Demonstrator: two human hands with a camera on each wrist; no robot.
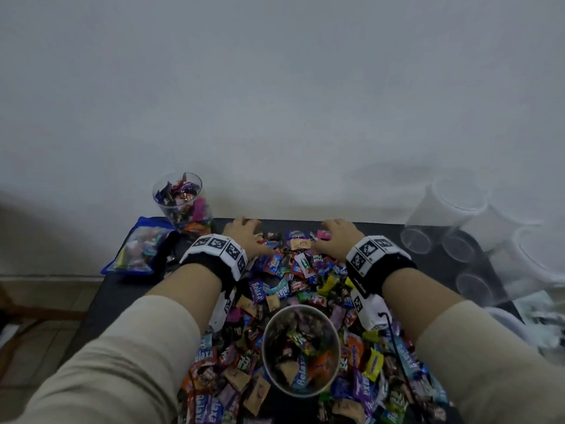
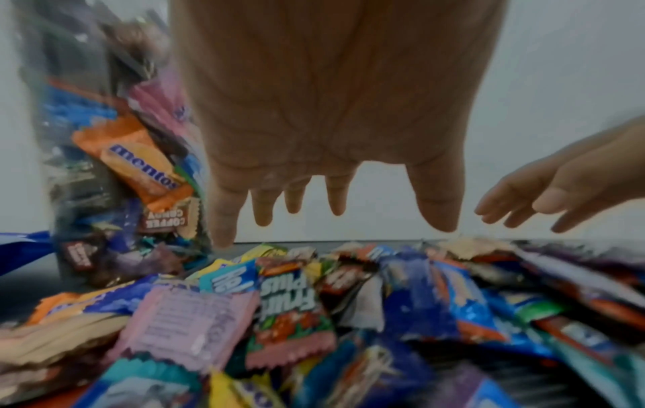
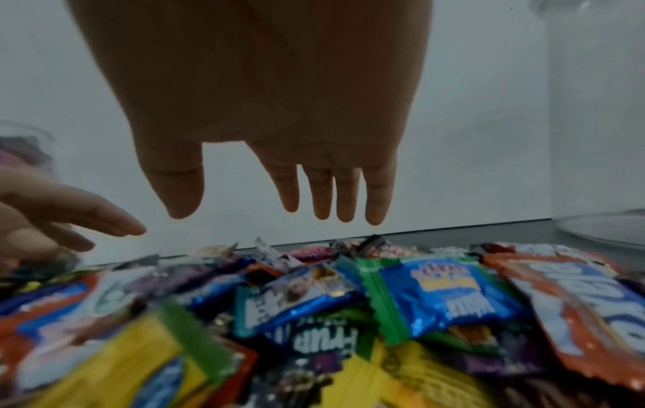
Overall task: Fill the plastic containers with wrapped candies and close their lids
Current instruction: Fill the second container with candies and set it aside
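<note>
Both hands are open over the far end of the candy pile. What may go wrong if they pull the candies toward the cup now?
1. The left hand is close to the filled jar; a wide sweep may knock it over.
2. The open cup stands in the candy pile; pulled candies may push or tip it.
3. The right hand may push candies off the table edge.

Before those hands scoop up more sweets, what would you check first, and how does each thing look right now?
1. Left hand empty, fingers spread: ok.
2. Right hand empty, fingers straight: ok.
3. Candy pile beneath both hands: ok.
4. Near container open, room left on top: ok.
5. Far container has no lid on yet: not ok.
6. Lids within reach: cannot tell.
</note>
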